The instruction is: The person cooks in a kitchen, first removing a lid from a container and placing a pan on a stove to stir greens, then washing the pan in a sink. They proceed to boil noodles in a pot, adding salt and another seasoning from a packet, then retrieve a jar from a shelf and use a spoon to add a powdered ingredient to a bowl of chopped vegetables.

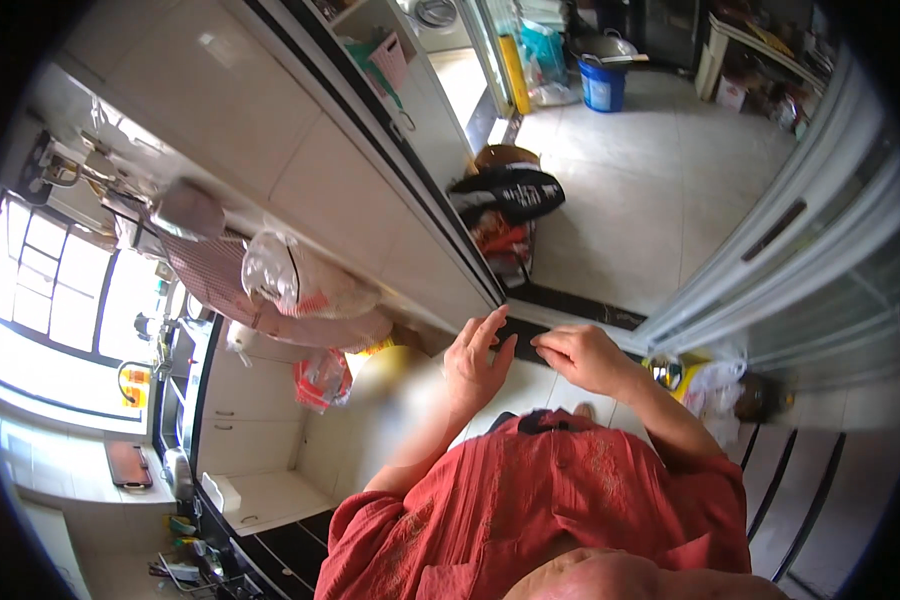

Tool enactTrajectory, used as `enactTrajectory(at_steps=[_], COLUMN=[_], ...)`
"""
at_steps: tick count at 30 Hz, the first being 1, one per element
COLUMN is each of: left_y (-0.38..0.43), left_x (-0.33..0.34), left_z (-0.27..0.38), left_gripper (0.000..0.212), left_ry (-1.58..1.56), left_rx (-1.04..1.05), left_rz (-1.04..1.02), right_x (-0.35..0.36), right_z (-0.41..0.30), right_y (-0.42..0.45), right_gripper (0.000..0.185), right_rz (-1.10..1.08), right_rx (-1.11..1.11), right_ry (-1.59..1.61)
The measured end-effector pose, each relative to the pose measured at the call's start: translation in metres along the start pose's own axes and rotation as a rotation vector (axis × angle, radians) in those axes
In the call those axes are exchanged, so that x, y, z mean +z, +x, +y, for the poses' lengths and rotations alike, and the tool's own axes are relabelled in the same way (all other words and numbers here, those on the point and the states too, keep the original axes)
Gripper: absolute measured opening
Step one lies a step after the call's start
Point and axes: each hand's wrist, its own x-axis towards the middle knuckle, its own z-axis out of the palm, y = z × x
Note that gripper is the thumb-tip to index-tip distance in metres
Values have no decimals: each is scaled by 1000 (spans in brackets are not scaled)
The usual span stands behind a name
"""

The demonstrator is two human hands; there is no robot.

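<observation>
Both bare hands are raised in front of the red shirt (562,480), a short gap between them. My left hand (480,360) has its fingers apart and nothing in it. Close by on the right, my right hand (581,356) is bent at the wrist, fingers curled together towards the thumb; whether something small sits between the fingertips cannot be told. Behind the hands runs a dark door threshold (570,304) on the tiled floor.
Bags (521,195) lie on the floor against the wall beyond the threshold. A glass sliding door (780,247) stands at right, with plastic bags (709,382) near its foot. A blue bucket (602,86) is farther off. Hanging bags (300,277) and kitchen cabinets (247,427) are at left.
</observation>
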Motion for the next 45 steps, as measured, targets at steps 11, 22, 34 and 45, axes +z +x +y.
enactTrajectory(at_steps=[11,22,34,45], left_y=[184,375,456,482], left_x=[23,11,36,76], left_z=[-84,-137,-166,-153], left_gripper=[43,43,43,46], left_ry=[66,40,434,611], left_rx=[42,95,-174,-541], left_rz=[193,255,273,437], right_x=[-79,-156,-152,-36], right_z=[112,194,289,333], right_y=[210,535,906,977], right_gripper=[14,31,80,79], right_rz=[43,52,538,322], right_rx=[-178,-27,-498,-459], right_ry=[-12,224,-205,-31])
